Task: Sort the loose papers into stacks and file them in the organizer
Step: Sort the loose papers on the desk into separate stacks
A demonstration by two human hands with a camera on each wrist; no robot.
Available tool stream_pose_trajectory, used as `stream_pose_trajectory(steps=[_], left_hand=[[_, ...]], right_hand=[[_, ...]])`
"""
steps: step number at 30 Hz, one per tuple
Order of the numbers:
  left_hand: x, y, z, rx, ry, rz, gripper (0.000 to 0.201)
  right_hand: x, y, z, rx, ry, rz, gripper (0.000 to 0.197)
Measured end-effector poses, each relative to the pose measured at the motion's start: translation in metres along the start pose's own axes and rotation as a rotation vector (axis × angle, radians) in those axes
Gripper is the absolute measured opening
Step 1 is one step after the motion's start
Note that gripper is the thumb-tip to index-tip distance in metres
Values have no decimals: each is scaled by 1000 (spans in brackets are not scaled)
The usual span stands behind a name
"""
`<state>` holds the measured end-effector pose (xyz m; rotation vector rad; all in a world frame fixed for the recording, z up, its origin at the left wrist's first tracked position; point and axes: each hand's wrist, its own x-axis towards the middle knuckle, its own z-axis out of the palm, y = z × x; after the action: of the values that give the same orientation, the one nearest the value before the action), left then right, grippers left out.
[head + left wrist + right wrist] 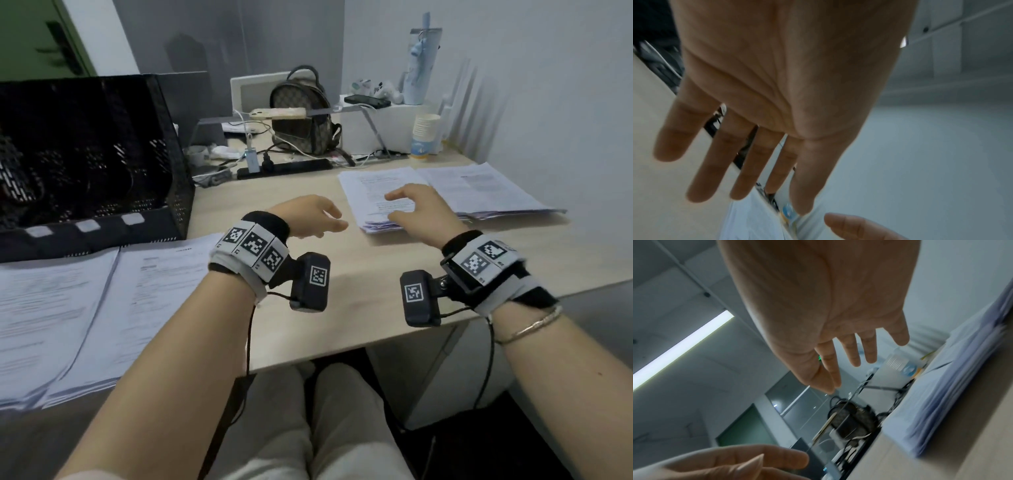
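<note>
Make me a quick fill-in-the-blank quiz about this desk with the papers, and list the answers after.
1. The right hand reaches over a paper ____ on the desk.
2. The left hand holds ____.
3. The black mesh organizer stands at the person's ____ side.
4. A patterned ____ stands at the back of the desk, under a phone.

Missing words: stack; nothing; left; backpack

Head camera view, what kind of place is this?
Probably an office desk: stacks of printed white papers on a light wooden desk, a black perforated metal file organizer, and a black power strip with charging cables.
</note>
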<state>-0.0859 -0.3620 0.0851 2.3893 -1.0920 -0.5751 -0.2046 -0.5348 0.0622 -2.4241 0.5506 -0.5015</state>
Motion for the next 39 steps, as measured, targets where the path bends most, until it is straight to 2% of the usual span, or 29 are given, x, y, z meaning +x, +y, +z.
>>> stream_pose_trajectory(steps=[4,9,16,23,29,35,39], left_hand=[[-33,-36,-16,-2,38,-73,44],[-70,-85,-36,-1,149,-161,45],[-119,-154,-63,24,174,-339,47],[-146,-220,-72,108,189,-496,54],[-160,-261,-73,103,117,-603,71],[-166,-278,-64,82,0,-553,86],[-164,-274,-55,143,-44,-568,95]], right_hand=[[-10,-38,28,4,-104,-63,35],[-20,-86,68,12,-231,-165,32],[-29,-146,125,12,-413,-248,32],[-37,-186,174,-49,-586,-286,37],[-43,-206,203,-104,-719,-313,40],[-49,-209,219,-269,-897,-351,51],[-47,-201,218,-321,-911,-344,54]])
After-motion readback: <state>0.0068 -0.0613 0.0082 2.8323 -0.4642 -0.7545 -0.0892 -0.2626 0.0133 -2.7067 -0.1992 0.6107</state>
